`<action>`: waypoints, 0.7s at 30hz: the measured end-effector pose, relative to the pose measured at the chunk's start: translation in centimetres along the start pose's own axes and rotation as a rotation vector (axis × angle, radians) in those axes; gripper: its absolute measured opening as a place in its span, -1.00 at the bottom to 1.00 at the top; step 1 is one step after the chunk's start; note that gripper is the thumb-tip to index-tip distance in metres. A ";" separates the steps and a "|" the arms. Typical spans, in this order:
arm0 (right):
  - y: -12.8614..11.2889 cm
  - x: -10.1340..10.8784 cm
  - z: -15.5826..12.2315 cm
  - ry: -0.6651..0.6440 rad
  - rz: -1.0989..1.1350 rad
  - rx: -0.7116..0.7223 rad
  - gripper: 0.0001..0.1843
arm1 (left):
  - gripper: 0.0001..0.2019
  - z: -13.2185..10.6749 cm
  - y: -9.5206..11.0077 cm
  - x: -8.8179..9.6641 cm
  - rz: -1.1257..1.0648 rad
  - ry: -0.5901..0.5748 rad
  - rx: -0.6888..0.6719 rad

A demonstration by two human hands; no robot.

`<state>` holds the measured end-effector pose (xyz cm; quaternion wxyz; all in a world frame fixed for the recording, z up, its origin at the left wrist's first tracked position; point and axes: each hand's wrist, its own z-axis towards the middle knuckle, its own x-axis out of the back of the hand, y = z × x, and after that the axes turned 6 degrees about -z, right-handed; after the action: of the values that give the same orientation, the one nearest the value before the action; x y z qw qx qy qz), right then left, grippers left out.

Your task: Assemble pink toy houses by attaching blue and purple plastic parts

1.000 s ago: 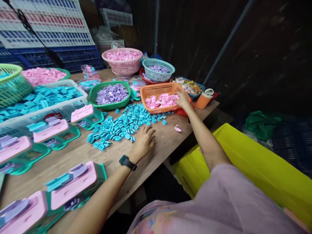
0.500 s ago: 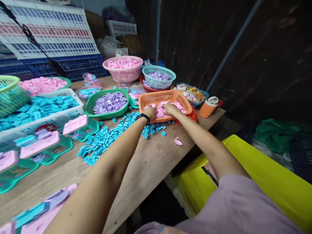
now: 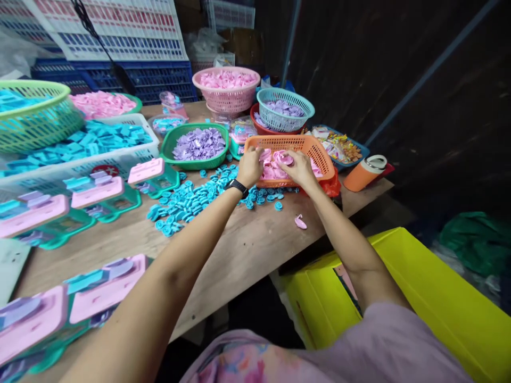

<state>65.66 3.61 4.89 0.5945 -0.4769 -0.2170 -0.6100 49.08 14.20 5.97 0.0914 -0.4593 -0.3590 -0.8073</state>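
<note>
Wooden table, orange basket long axis running left-right, both hands' fingers curled on pink pieces inside.

You wear a black watch just behind your left hand, and a lilac sleeve far back from your right hand's fingers.
</note>
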 end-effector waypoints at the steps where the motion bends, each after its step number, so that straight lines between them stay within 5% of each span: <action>1: -0.7 0.1 -0.4 0.044 0.047 0.012 -0.75 | -0.65 -0.9 -0.1 0.7 -0.013 0.049 -0.006; 6: -5.2 -0.2 -4.6 0.050 0.324 0.139 -0.71 | -0.77 -10.0 -1.5 3.9 -0.005 0.247 -0.095; 13: -8.2 -6.0 -12.7 -0.338 0.351 0.304 -0.70 | -0.72 -27.2 -5.1 2.6 0.175 -0.009 0.004; 17: -9.3 -6.0 -14.4 -0.253 0.342 0.366 -0.56 | -0.68 -31.2 -6.7 2.1 0.108 0.007 0.034; 21: -12.0 -4.5 -16.3 -0.158 0.409 0.369 -0.64 | -0.68 -33.3 -7.7 2.6 -0.109 0.129 -0.009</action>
<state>48.50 -5.28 -2.63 0.7631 -0.4405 -0.2693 -0.3887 21.43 -1.85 -6.36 0.0682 -0.3864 -0.3730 -0.8408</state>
